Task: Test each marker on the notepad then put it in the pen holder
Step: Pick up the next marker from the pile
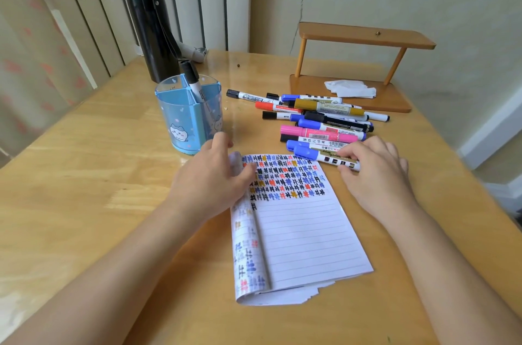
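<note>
Beside marker pile (324, 116), R hand (375, 172) pinches blue-cap marker (319, 154), L hand (209, 178) grips notepad (305, 231).

One notepad (305, 231), one pen holder (180, 119), roughly fourteen markers (316, 133), one bottle (149, 28)
</note>
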